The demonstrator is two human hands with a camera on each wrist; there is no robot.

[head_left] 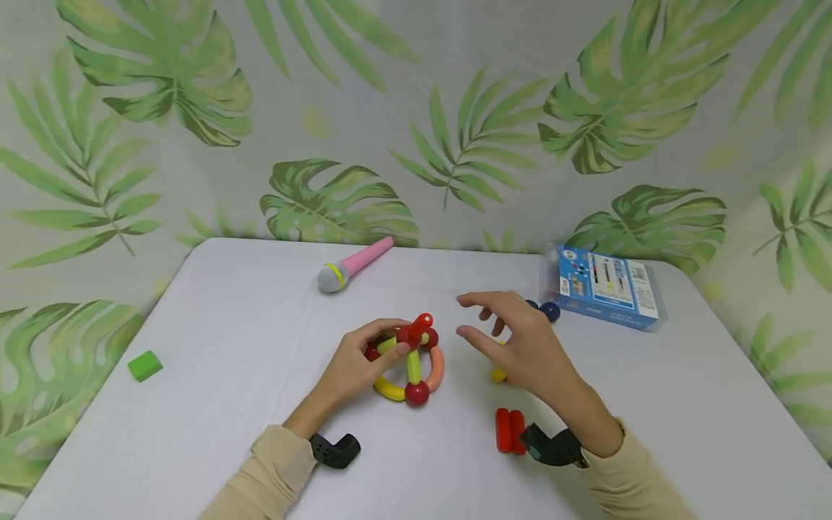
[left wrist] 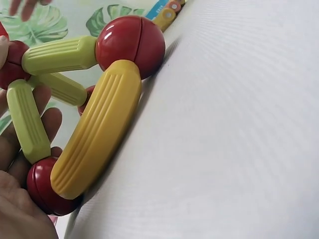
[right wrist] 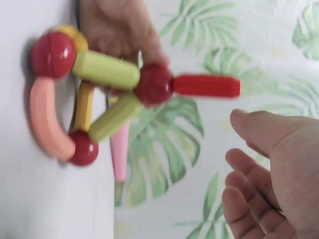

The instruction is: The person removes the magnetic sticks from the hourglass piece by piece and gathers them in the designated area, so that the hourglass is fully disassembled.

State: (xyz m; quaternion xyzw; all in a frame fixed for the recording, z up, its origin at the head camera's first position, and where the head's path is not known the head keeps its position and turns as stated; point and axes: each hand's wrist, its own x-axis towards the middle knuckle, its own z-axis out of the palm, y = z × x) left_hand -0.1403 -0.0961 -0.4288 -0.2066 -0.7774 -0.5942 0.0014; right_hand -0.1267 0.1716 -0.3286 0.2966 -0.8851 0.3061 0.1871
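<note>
A magnetic ball-and-stick frame [head_left: 414, 367] stands on the white table. Red balls join its light green straight sticks with curved yellow [left wrist: 99, 132] and salmon [right wrist: 47, 117] sticks around the base. From the top ball [right wrist: 154, 85] a red stick [right wrist: 207, 85] points upward. My left hand [head_left: 357, 357] grips the frame from its left side, with the thumb at the top ball. To the right, apart from the frame, my right hand [head_left: 529, 347] hovers with thumb and fingers spread and nothing between them. Yellow pieces [head_left: 498, 375] lie partly hidden beneath it.
Two red sticks [head_left: 510, 432] lie near my right wrist. Dark blue balls [head_left: 549, 311] sit beside a blue box in clear plastic [head_left: 607, 287] at the back right. A pink toy microphone [head_left: 366, 258] lies at the back, and a green block [head_left: 145, 366] at far left.
</note>
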